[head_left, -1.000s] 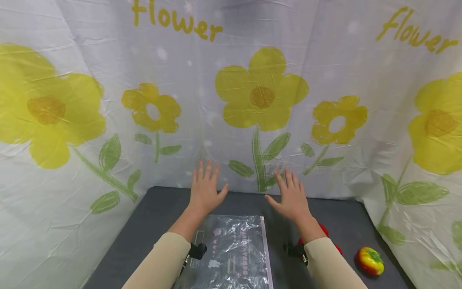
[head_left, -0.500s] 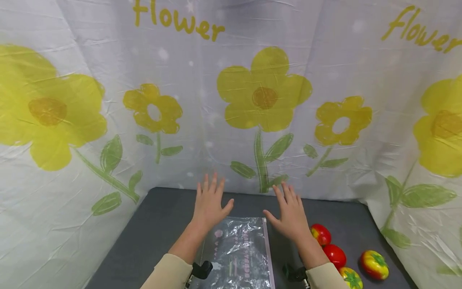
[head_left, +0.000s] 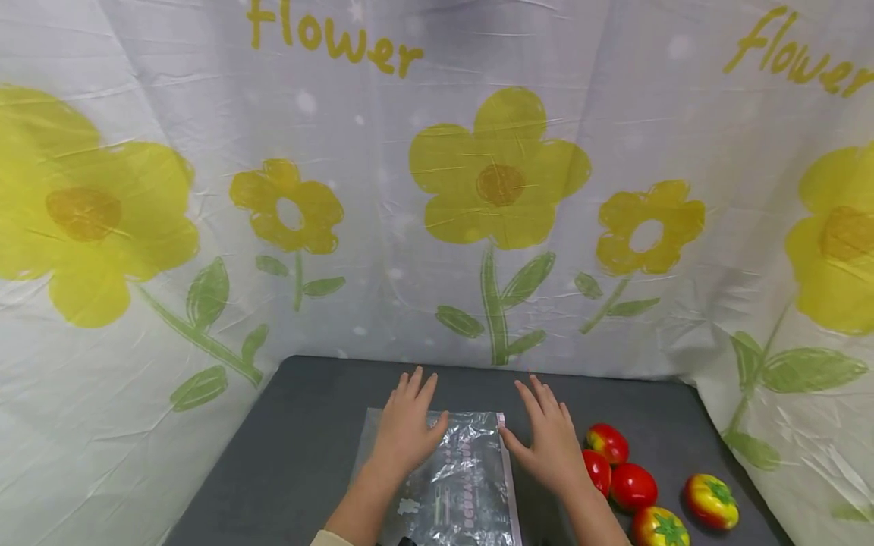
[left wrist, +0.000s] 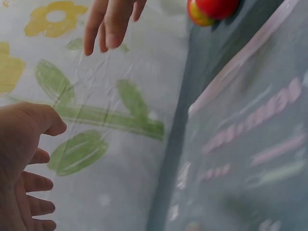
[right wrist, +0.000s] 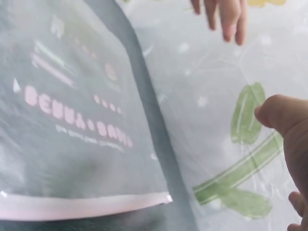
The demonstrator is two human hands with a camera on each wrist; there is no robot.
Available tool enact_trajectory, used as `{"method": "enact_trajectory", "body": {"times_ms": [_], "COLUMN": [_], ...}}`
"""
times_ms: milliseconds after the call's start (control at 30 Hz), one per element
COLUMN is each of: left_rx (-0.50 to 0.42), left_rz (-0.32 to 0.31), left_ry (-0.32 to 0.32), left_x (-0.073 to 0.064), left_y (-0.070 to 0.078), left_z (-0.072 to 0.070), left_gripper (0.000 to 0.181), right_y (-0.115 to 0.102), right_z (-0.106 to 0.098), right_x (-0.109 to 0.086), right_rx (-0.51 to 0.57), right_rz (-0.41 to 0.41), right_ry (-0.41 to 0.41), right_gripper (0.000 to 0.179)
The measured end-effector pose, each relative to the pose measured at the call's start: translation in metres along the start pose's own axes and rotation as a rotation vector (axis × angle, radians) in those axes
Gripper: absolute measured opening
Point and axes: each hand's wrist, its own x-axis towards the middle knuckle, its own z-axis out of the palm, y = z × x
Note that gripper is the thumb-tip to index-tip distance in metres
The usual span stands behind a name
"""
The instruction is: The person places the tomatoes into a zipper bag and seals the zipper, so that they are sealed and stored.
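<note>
A clear plastic zip bag (head_left: 471, 485) with pink and white print lies flat on the dark table, its pale pink zip strip (head_left: 510, 485) along the right side. My left hand (head_left: 408, 428) hovers over the bag's upper left part, fingers spread, holding nothing. To the right of the strip is my right hand (head_left: 546, 436), also spread and holding nothing. Both wrist views show loosely extended fingers: the left hand (left wrist: 24, 159) in one, the right hand (right wrist: 291, 127) in the other. The bag is partly hidden by my left hand and forearm.
Several glossy round fruits sit right of my right forearm: a plain red one (head_left: 633, 486), a red-and-yellow one (head_left: 661, 527) with a green top, and another (head_left: 711, 501) apart near the right edge. A flower-printed curtain (head_left: 382, 250) stands behind the table (head_left: 321, 425).
Both hands have come down and back toward me, from in front of the curtain to over the table and bag. The fruits the right forearm covered now show.
</note>
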Motion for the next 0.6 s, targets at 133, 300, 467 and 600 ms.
{"method": "enact_trajectory", "body": {"times_ms": [133,300,467,600], "left_rx": [-0.025,-0.042,-0.044,-0.039], "left_rz": [-0.003,-0.001,0.02,0.053], "left_ry": [0.004,0.005,-0.025,-0.054], "left_x": [-0.014,-0.033,-0.05,-0.056], "left_y": [0.011,0.028,0.038,0.045], "left_z": [0.016,0.043,0.065,0.076], "left_gripper": [0.06,0.052,0.045,0.037], "right_y": [-0.002,-0.001,0.002,0.004], "right_z": [0.001,0.0,0.0,0.001], "right_x": [-0.01,-0.023,-0.039,-0.053], "right_rx": [0.018,0.032,0.064,0.093], "right_rz": [0.034,0.074,0.136,0.185], "right_ry": [-0.014,-0.063,-0.086,-0.118], "right_gripper": [0.074,0.061,0.051,0.043]}}
